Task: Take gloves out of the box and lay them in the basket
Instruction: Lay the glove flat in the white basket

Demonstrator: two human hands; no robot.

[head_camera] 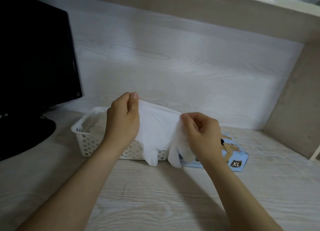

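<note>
A white glove is stretched between both hands above the desk. My left hand pinches its upper left edge between thumb and fingers. My right hand pinches its right edge. The glove's fingers hang down to the desk in front of the basket. A white perforated basket stands behind my left hand, with pale gloves lying inside. The light blue glove box, marked XL, lies to the right of the basket, partly hidden by my right hand.
A black monitor on a round black base stands at the left. The desk is pale wood grain. A beige side panel closes off the right, and a shelf runs overhead.
</note>
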